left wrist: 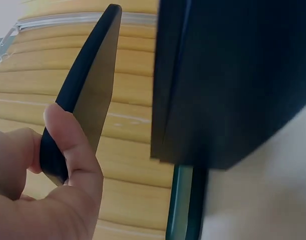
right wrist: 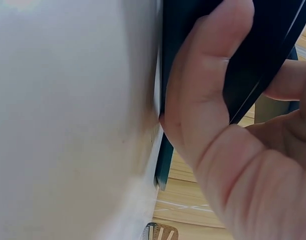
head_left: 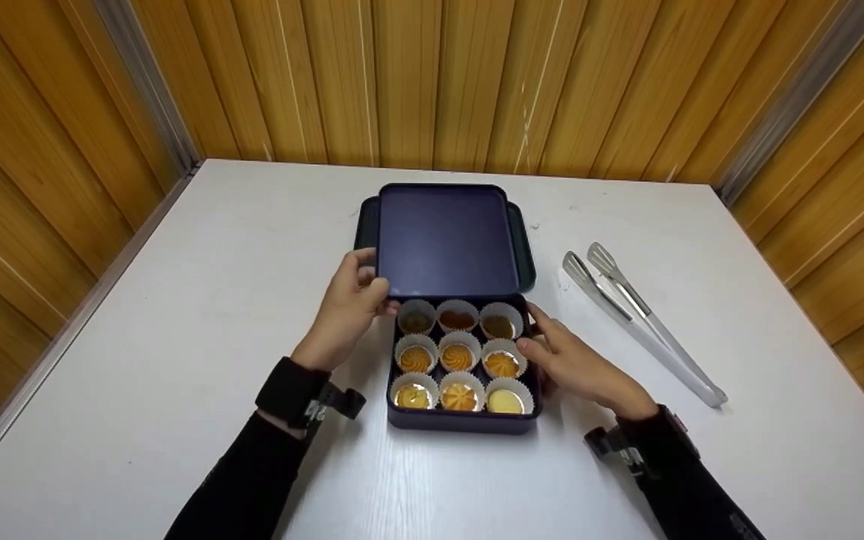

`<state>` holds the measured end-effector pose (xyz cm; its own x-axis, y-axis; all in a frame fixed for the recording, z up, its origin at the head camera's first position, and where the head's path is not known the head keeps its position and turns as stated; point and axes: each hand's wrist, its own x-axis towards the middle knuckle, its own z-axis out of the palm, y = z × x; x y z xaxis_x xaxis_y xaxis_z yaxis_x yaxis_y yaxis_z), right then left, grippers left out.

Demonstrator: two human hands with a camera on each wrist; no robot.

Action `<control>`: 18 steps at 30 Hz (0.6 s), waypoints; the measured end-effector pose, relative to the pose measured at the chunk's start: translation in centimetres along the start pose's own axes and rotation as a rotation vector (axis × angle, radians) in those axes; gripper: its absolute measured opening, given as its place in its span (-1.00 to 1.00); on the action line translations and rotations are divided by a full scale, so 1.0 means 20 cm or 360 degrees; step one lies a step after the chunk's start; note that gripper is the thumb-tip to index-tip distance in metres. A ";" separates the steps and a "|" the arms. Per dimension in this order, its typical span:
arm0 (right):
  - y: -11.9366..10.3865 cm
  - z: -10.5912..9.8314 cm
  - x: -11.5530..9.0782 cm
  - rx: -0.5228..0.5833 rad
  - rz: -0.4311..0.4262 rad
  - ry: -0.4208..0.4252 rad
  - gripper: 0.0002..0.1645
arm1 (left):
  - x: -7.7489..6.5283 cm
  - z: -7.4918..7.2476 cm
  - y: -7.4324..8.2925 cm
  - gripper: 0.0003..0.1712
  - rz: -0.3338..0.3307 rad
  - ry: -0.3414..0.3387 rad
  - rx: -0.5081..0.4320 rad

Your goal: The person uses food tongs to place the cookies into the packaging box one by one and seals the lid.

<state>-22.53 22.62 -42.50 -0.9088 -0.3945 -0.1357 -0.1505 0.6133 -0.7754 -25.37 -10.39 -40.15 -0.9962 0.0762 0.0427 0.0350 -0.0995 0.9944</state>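
My left hand (head_left: 343, 311) pinches the left front corner of a dark blue square lid (head_left: 447, 240), thumb on one face and fingers behind. In the left wrist view the lid (left wrist: 95, 75) stands tilted, apart from the box (left wrist: 233, 75). On the table the matching box (head_left: 462, 422) holds rows of white paper cups, several with swirled or star-shaped cookies (head_left: 457, 358), the back ones with darker contents. My right hand (head_left: 578, 364) grips the box's right wall, thumb at the rim; its fingers (right wrist: 203, 90) lie along the outside in the right wrist view.
Behind the box lies a dark green tray (head_left: 523, 247), partly hidden by the lid. Metal tongs (head_left: 657, 337) with slotted heads and clear handles lie on the white table (head_left: 252, 262) at the right. Wood-patterned panels (head_left: 439, 82) close off the back and sides.
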 end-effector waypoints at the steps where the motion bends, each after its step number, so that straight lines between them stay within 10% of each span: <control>1: 0.00 0.00 0.00 -0.0006 0.0008 0.0000 -0.05 | 0.00 0.02 -0.01 -0.33 -0.0007 -0.0014 -0.0005; 8: 0.00 -0.05 0.00 0.0130 0.0042 0.0066 -0.12 | -0.01 0.08 -0.04 -0.31 -0.0035 -0.0060 -0.0037; 18: -0.08 -0.09 0.10 0.0539 -0.0126 0.0548 -0.44 | -0.02 0.07 -0.05 -0.27 0.0034 -0.0173 -0.0013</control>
<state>-24.80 22.16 -40.40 -0.9842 -0.1466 0.0995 -0.1414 0.3112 -0.9398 -24.97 -8.84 -41.05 -0.9806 0.1814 0.0743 0.0548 -0.1103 0.9924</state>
